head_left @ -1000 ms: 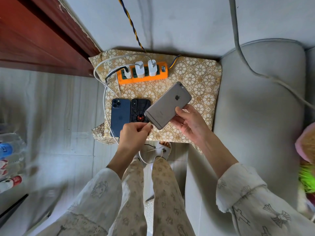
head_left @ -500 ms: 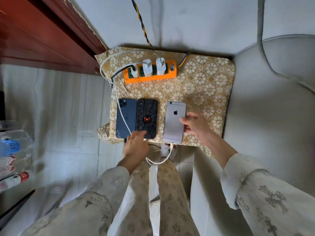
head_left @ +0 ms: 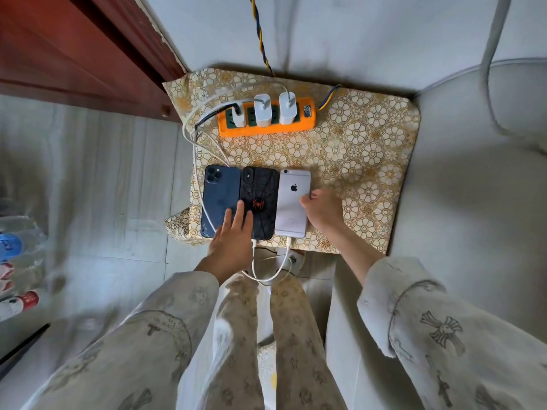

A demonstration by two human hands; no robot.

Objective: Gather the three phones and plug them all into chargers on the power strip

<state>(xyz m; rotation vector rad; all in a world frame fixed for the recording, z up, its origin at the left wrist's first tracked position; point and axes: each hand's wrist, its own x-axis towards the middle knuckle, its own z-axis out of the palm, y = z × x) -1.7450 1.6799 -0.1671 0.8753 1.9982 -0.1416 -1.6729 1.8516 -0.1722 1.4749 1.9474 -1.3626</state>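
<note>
Three phones lie face down, side by side, on a small table with a gold floral cloth (head_left: 370, 149): a blue phone (head_left: 220, 193), a black phone with a red spider case (head_left: 262, 190) and a silver phone (head_left: 291, 202). White cables run into the near ends of the black and silver phones. An orange power strip (head_left: 266, 128) behind them carries three white chargers (head_left: 262, 110). My left hand (head_left: 233, 235) rests flat, fingers spread, on the blue and black phones. My right hand (head_left: 322, 210) touches the silver phone's right edge with curled fingers.
A grey sofa (head_left: 473, 202) borders the table on the right. A red-brown wooden cabinet (head_left: 74, 54) stands at the back left. Bottles (head_left: 14, 261) lie on the floor at far left. A twisted blue-yellow cord (head_left: 260, 37) runs up the wall.
The silver phone, held tilted in the air a second ago, now lies flat beside the black phone with a cable in it. My left hand moved onto the blue and black phones.
</note>
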